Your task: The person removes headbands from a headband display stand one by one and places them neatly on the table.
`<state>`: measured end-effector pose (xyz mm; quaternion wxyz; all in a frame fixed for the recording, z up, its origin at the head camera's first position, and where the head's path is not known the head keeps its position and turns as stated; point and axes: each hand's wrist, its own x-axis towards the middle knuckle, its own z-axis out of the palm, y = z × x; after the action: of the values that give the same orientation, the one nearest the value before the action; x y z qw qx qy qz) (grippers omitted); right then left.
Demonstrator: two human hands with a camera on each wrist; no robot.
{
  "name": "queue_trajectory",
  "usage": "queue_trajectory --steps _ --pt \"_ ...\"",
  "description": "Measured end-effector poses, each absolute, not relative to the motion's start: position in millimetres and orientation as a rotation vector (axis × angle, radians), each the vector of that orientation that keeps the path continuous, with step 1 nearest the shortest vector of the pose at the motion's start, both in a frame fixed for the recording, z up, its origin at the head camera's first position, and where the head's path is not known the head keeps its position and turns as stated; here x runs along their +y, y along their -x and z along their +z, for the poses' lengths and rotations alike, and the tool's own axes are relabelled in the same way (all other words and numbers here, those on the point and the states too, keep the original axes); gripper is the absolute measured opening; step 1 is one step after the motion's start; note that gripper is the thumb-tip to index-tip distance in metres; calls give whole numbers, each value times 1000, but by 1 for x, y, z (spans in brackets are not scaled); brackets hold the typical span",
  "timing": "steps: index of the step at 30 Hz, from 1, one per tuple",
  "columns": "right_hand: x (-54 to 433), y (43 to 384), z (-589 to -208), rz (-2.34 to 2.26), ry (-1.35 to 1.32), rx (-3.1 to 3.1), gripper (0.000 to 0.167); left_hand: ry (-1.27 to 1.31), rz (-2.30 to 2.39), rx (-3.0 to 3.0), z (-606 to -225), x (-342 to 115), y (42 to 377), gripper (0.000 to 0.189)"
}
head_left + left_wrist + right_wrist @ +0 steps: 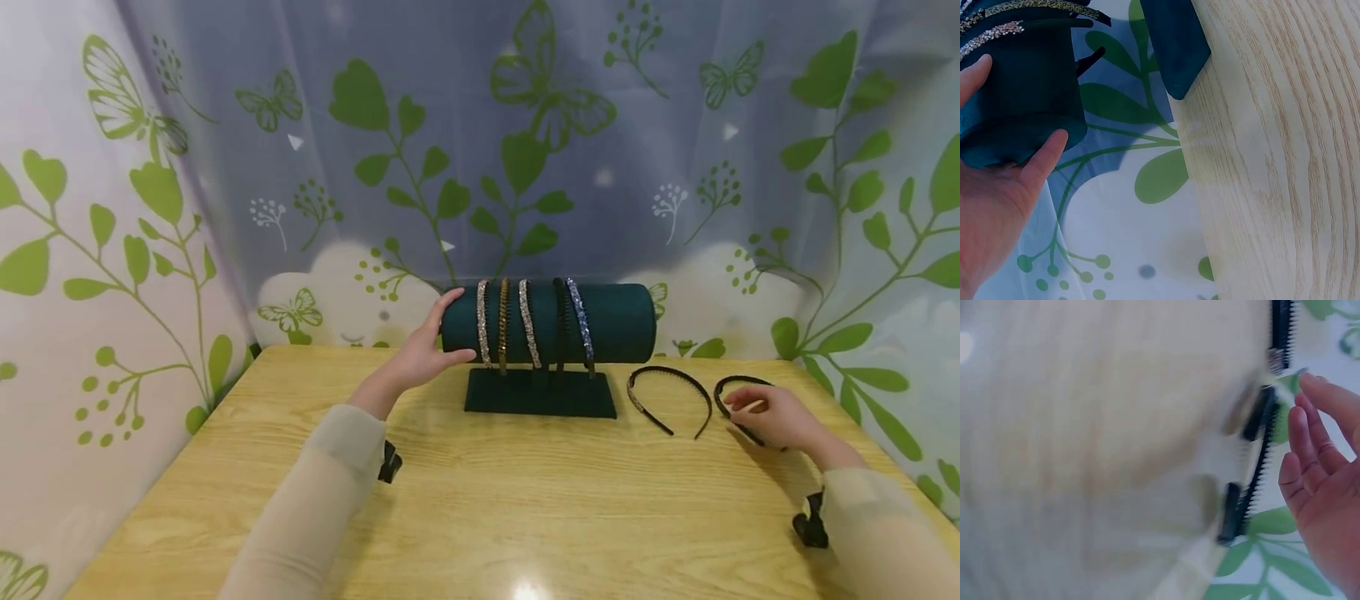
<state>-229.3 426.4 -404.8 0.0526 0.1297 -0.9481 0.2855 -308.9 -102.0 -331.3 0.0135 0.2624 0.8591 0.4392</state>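
Observation:
A dark green headband display stand point(618, 325) has a padded roll on a flat base. Several headbands sit around the roll: silver glitter, gold point(503, 325), black and blue point(580, 321). My left hand point(418, 354) grips the roll's left end between thumb and fingers; the left wrist view shows the thumb pressed near its edge. Over on the right, my right hand point(780, 417) hovers at a black headband point(722, 392), partly covering it. In the right wrist view its bent fingers point(1300, 434) hold nothing and look apart from the toothed headband point(1262, 456).
Another black headband point(675, 369) with a glittery section lies on the wooden table point(525, 500), between the stand and the right hand. Behind the table hangs a curtain point(450, 125) with leaves and butterflies. Dark devices show at both wrists.

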Motion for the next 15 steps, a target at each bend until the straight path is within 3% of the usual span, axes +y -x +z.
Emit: queue_trajectory --steps 6,15 --pt "405 229 -371 965 -429 -2805 31 -814 1367 2687 -330 -103 310 88" --pt "350 232 -291 997 -438 -2627 42 -782 1380 2660 -330 -104 307 89"
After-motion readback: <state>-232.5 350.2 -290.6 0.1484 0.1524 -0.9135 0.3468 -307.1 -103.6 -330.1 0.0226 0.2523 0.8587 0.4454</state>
